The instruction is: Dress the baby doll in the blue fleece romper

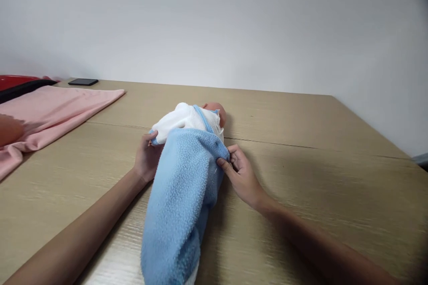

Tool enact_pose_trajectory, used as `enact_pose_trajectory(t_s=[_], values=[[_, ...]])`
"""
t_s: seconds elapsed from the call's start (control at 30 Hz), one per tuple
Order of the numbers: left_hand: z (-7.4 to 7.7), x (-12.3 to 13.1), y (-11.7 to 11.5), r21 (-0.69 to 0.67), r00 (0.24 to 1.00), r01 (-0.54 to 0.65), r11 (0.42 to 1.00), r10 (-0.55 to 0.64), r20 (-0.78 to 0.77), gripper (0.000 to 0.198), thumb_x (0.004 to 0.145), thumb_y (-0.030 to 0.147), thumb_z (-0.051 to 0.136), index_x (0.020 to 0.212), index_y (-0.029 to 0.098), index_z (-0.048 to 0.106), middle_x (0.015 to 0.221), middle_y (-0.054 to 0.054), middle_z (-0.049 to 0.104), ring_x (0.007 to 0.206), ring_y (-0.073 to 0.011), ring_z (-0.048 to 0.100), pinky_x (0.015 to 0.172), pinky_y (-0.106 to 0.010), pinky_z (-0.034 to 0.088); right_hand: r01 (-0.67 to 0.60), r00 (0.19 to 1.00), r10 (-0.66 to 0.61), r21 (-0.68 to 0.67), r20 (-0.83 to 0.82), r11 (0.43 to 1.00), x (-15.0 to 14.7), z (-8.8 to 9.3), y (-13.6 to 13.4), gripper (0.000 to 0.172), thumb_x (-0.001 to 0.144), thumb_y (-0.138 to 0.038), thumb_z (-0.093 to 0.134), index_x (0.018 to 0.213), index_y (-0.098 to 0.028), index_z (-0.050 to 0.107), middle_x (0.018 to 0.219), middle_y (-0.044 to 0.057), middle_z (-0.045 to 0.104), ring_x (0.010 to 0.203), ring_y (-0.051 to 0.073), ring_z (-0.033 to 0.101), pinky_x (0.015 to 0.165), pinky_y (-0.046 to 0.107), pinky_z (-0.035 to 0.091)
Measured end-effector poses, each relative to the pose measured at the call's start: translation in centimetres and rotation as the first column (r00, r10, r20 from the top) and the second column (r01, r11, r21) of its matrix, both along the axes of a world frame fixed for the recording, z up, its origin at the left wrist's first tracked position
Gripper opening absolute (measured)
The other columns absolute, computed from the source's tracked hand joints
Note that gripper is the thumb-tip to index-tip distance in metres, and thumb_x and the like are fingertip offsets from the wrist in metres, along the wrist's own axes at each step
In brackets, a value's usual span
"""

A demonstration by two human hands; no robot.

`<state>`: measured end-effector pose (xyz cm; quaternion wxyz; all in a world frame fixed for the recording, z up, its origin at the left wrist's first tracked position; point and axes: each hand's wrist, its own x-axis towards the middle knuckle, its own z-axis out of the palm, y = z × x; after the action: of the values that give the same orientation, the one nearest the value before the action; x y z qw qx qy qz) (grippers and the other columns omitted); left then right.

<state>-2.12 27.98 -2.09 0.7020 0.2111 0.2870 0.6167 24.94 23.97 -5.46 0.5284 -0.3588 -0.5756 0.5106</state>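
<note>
A baby doll (220, 113) lies on the table, its head toward the wall. It wears a white fleece top (177, 119) with light blue trim, and light blue fleece cloth (180, 178) covers its lower body down to the bottom of the view. My left hand (146, 158) is beside the doll, thumb and fingers closed on the blue-edged cuff of the white sleeve. On the other side, my right hand (239, 171) pinches the upper edge of the blue fleece between thumb and fingers. The doll's face and legs are hidden.
At left lies a pink cloth (60, 107), with a blurred brown rounded shape (10, 130) over it that I cannot make out. A dark phone-like slab (83, 82) rests near the back edge. Red and black items (20, 82) stand in the far left corner. Behind the wooden table (301, 116) is a pale wall.
</note>
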Motion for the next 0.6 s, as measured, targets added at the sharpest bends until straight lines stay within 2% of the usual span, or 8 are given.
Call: enact_pose_trajectory(t_s=[0.17,0.23,0.33,0.4,0.47,0.6], values=[[-0.5,-0.5,0.4,-0.077,0.999,0.022,0.997,-0.019,0.039,0.050,0.086,0.034,0.076,0.133,0.016,0.073,0.111,-0.009,0.089,0.120,-0.0388,0.082,0.109,-0.045,0.066,-0.076,0.996,0.079,-0.058,0.048,0.995,0.2,-0.2,0.0,0.029,0.107,-0.053,0.073,0.122,-0.030,0.064,0.116,0.003,0.073,0.110,0.023,0.067,0.094,0.036,0.050],[-0.5,-0.7,0.4,-0.101,0.998,0.044,0.994,-0.040,0.044,0.052,0.087,0.036,0.075,0.135,0.016,0.072,0.109,-0.008,0.089,0.119,-0.0390,0.082,0.109,-0.046,0.066,-0.035,0.989,0.028,0.045,0.145,0.998,0.5,-0.2,-0.1,0.024,0.107,-0.050,0.073,0.121,-0.031,0.068,0.118,0.003,0.068,0.113,0.023,0.064,0.100,0.038,0.049],[-0.4,-0.7,0.2,-0.095,0.997,0.079,0.992,-0.076,0.031,0.056,0.091,0.041,0.072,0.140,0.014,0.069,0.109,-0.007,0.089,0.118,-0.0402,0.082,0.109,-0.048,0.065,0.049,0.968,-0.104,0.235,0.227,0.971,1.0,-0.1,0.1,0.015,0.106,-0.043,0.075,0.107,-0.029,0.070,0.121,0.004,0.060,0.122,0.024,0.060,0.113,0.040,0.044],[-0.3,-0.7,0.0,-0.095,0.996,0.086,0.992,-0.084,0.025,0.056,0.094,0.043,0.071,0.142,0.014,0.067,0.108,-0.006,0.089,0.118,-0.0406,0.082,0.109,-0.049,0.065,0.041,0.973,-0.095,0.250,0.211,0.967,1.1,-0.1,0.3,0.012,0.108,-0.040,0.073,0.105,-0.029,0.068,0.130,0.005,0.060,0.131,0.025,0.058,0.118,0.041,0.042],[-0.1,-0.6,-0.2,-0.098,0.995,0.097,0.990,-0.094,0.031,0.057,0.095,0.045,0.071,0.142,0.013,0.066,0.107,-0.005,0.089,0.118,-0.0408,0.082,0.108,-0.050,0.065,-0.007,0.986,-0.024,0.188,0.163,0.982,1.0,-0.3,0.5,0.012,0.110,-0.040,0.070,0.108,-0.030,0.065,0.130,0.004,0.064,0.128,0.024,0.061,0.114,0.041,0.044],[-0.1,-0.3,-0.4,-0.097,0.997,0.062,0.993,-0.057,0.053,0.060,0.090,0.041,0.074,0.142,0.013,0.065,0.104,-0.006,0.089,0.113,-0.0400,0.083,0.106,-0.049,0.065,-0.051,0.992,0.044,0.056,0.116,0.997,0.7,-0.8,0.8,0.014,0.111,-0.043,0.068,0.109,-0.030,0.062,0.102,-0.001,0.066,0.099,0.020,0.064,0.092,0.035,0.049]])
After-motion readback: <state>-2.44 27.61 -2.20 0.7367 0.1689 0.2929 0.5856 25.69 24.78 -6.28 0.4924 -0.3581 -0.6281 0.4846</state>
